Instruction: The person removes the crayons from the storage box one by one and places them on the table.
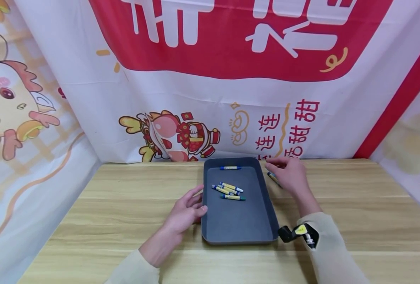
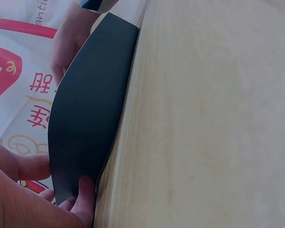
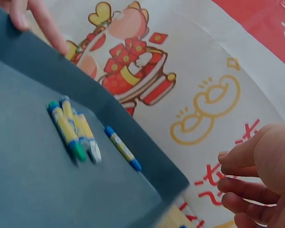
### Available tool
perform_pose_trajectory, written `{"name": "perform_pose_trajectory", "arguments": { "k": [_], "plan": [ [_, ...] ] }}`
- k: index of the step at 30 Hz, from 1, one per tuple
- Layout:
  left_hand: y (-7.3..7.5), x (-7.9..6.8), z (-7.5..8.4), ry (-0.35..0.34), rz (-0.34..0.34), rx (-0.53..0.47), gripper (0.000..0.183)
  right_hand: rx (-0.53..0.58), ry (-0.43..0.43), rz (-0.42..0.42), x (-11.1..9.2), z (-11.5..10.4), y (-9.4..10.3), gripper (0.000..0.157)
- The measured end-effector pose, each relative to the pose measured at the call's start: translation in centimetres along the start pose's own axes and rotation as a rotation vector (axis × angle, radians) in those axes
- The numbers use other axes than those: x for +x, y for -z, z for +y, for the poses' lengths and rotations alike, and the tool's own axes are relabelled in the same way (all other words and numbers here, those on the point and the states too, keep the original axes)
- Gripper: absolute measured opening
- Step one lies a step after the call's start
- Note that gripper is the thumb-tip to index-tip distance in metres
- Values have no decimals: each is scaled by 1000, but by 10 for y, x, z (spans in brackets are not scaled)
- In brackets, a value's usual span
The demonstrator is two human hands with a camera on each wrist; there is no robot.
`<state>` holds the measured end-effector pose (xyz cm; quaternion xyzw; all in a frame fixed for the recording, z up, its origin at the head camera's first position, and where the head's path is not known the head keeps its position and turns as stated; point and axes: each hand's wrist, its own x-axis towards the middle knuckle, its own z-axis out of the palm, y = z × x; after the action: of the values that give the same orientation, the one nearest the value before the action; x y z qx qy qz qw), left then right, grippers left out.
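A dark grey rectangular tray (image 1: pixel 238 227) lies on the table. Inside it, several crayons (image 1: pixel 232 198) with yellow wrappers are bunched near the middle, and a blue crayon (image 1: pixel 230 168) lies by the far wall. My left hand (image 1: pixel 184 211) holds the tray's left side, thumb at the rim and fingers against the outer wall (image 2: pixel 88 104). Past the tray's far right corner, my right hand (image 1: pixel 289 173) hovers with loosely bent fingers (image 3: pixel 249 190) and nothing between them. Another crayon (image 1: pixel 273 178) lies on the table just below it, partly covered by the hand.
The wood-grain table (image 1: pixel 124 213) ends at a white and red printed cloth (image 1: pixel 202 94) hanging behind it. Another printed cloth (image 1: pixel 14 118) hangs on the left. A small black device (image 1: pixel 298 233) is strapped to the right sleeve.
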<state>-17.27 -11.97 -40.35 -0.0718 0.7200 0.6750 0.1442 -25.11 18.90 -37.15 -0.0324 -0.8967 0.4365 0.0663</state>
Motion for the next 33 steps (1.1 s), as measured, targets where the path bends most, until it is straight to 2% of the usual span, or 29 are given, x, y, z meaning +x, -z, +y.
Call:
{"name": "perform_pose_trajectory", "arguments": {
  "k": [7,13,21,33],
  "plan": [
    [-1,0,0,-1,-6,0,74,60,20,-24,3,-23,-15,33],
    [-1,1,-1,-6,-11,-1,74,42,46,-34,9,-36,-29,32],
    [0,0,-1,-8,-11,-9,74,50,53,-65,14,-47,-47,29],
    [2,0,-2,-16,-18,-6,73,103,12,-108,22,-52,-71,27]
  ]
}}
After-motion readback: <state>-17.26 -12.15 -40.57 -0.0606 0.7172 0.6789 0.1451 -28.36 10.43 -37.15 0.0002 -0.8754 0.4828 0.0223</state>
